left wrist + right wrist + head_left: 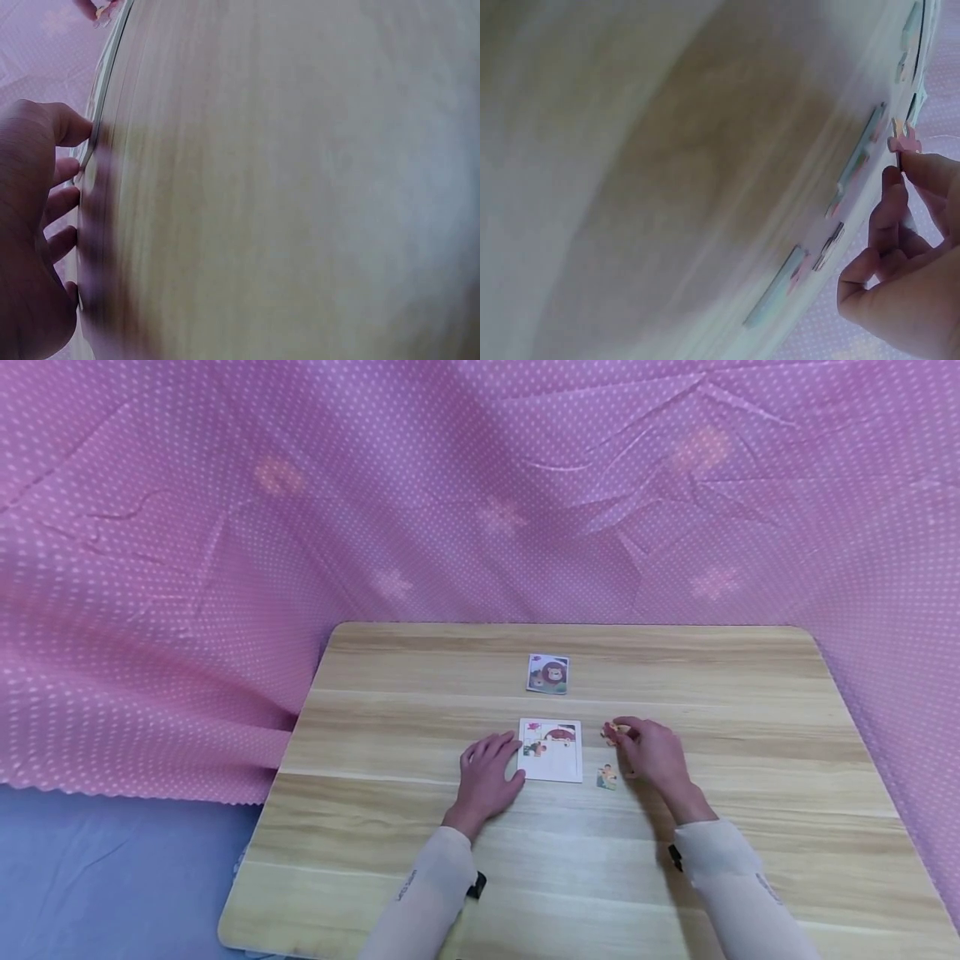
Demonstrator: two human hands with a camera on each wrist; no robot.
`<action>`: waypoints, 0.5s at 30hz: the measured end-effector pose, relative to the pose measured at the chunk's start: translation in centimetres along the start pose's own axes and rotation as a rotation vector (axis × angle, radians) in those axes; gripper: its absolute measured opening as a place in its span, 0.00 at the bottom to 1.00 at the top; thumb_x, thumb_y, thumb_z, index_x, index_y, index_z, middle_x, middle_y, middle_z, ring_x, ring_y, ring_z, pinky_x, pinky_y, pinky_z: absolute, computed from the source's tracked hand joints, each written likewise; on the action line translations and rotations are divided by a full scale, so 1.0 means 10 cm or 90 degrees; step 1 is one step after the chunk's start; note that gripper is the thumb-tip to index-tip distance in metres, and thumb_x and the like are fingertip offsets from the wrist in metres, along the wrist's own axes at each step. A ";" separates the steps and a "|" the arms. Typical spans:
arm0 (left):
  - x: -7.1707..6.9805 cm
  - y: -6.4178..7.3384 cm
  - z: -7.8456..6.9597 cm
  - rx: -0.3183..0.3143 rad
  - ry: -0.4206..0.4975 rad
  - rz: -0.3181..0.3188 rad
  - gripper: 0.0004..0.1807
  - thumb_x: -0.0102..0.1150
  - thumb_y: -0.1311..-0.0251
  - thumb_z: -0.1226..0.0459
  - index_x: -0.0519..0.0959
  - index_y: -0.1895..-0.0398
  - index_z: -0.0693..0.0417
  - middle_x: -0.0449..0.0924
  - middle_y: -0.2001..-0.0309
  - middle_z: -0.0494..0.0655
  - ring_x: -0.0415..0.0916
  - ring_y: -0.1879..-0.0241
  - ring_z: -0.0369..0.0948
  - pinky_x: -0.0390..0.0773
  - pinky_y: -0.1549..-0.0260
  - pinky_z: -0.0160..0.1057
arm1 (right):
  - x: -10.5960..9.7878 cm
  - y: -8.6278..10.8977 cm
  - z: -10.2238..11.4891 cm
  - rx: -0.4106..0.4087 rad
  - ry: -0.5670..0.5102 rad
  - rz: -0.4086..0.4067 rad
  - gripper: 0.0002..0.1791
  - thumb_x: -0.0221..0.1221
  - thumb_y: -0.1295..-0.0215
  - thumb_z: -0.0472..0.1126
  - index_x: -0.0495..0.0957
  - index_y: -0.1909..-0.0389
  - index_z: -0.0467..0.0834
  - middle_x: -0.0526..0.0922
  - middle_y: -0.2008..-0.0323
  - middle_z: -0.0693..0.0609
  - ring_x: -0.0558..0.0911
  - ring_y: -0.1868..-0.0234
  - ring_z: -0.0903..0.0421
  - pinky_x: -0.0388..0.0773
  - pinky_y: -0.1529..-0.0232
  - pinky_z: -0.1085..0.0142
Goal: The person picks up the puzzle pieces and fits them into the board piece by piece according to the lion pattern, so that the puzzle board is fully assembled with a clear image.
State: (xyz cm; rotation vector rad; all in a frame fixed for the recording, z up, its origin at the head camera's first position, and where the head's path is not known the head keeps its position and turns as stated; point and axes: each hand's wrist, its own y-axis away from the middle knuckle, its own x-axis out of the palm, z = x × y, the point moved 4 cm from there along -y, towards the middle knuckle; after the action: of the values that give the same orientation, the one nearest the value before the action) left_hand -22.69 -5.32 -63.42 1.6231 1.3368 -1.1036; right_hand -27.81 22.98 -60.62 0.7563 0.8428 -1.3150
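Note:
My right hand (654, 753) pinches a brown-and-yellow jigsaw piece (611, 733) between thumb and fingertips, just right of the puzzle board. The right wrist view shows this piece (905, 140) held up at the fingertips. The white puzzle board (551, 770) lies flat with a few pieces set in its upper part, among them a brown one (559, 735) at the top right. My left hand (487, 778) rests on the table with fingers spread, fingertips and thumb at the board's left edge. Another loose jigsaw piece (607, 777) lies right of the board, below the held one.
A square picture card (548, 675) with a lion lies beyond the board. More loose pieces (855, 161) show on the table near my right hand in the right wrist view. The wooden table (390, 718) ends at a pink dotted curtain (450, 527).

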 end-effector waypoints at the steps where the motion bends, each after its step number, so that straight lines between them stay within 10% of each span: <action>1: 0.00 0.00 0.00 -0.001 -0.001 0.002 0.28 0.50 0.38 0.45 0.69 0.33 0.36 0.60 0.27 0.35 0.54 0.28 0.43 0.53 0.33 0.55 | -0.01 0.01 0.00 0.004 -0.015 0.000 0.17 0.58 0.33 0.43 0.78 0.44 0.48 0.86 0.65 0.46 0.81 0.68 0.51 0.73 0.71 0.62; 15: -0.06 0.01 -0.04 0.006 0.009 -0.002 0.28 0.51 0.38 0.46 0.69 0.34 0.37 0.62 0.28 0.36 0.56 0.29 0.44 0.53 0.34 0.57 | 0.08 0.08 0.15 0.043 -0.183 0.029 0.18 0.57 0.33 0.42 0.76 0.42 0.48 0.86 0.59 0.42 0.84 0.59 0.47 0.80 0.64 0.60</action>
State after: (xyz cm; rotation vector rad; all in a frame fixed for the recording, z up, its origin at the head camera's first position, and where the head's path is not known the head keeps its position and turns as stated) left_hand -22.58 -5.19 -62.72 1.6385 1.3447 -1.1037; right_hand -26.83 21.39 -60.60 0.6160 0.5509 -1.3767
